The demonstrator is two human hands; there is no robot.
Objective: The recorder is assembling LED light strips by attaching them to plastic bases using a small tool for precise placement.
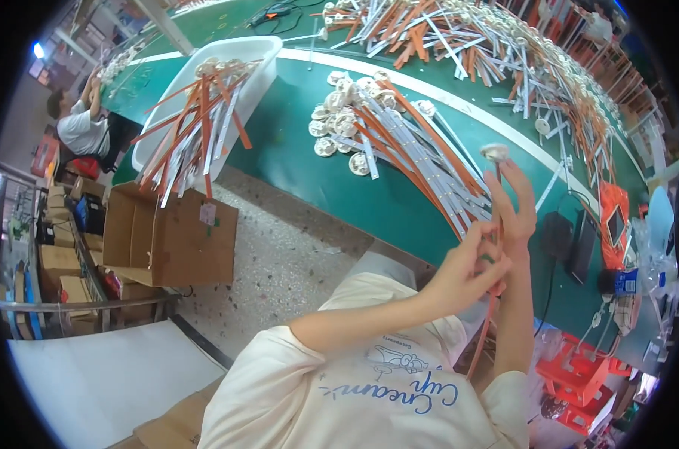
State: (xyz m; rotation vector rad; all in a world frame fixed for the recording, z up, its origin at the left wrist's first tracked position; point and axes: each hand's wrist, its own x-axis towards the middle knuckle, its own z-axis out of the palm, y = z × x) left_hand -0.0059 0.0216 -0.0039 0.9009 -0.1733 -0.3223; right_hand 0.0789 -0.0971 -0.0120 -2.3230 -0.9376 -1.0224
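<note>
My right hand [516, 206] is raised at the table's near edge, its fingers around a thin strip just below the round white piece [494, 153] at the strip's top. Lower down, my left hand [466, 266] is closed on the same strip, fingers bent and touching the right wrist area. The strip's orange lower part [486, 329] hangs below both hands toward my lap. A small green spot shows between the left fingers; what it is I cannot make out. Right beside the hands lies a bundle of white and orange strips [422, 161] with round white ends.
A white bin [261, 49] with more strips stands at the table's left, above an open cardboard box [194, 239]. A large heap of strips [459, 37] covers the far side. Black adapter [556, 232], orange packet [614, 224] and red crates [575, 374] are at right. Another person [85, 131] sits far left.
</note>
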